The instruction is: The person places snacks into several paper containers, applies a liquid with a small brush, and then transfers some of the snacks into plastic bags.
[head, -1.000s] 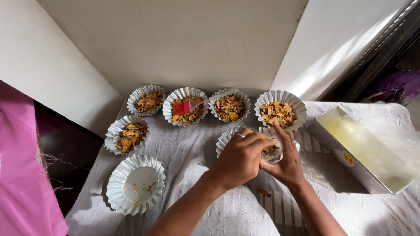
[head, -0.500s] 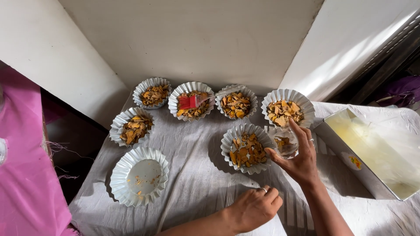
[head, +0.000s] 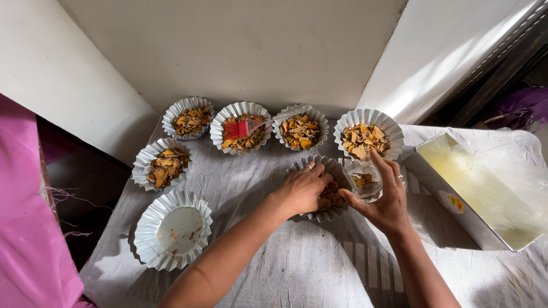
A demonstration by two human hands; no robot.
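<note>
Under left hand (head: 305, 188) fingers: fluted foil mould (head: 322, 191) of orange-brown flakes, fingers curled, pressing into filling. Between right hand (head: 385, 197) fingers: small clear glass (head: 364, 179), gripped, tilted at mould rim. Filling step; likely calls for steady tipping next. Beyond fingertips: red silicone brush (head: 242, 128).

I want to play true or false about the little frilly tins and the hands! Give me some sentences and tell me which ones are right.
1. The left hand presses into a fluted tin of crumbs. True.
2. The right hand holds a spoon. False: it holds a small clear glass.
3. A red brush lies across one filled tin. True.
4. Every tin is full. False: the near-left tin holds only a few crumbs.
5. A rectangular tin of pale yellow stuff sits on the right. True.
</note>
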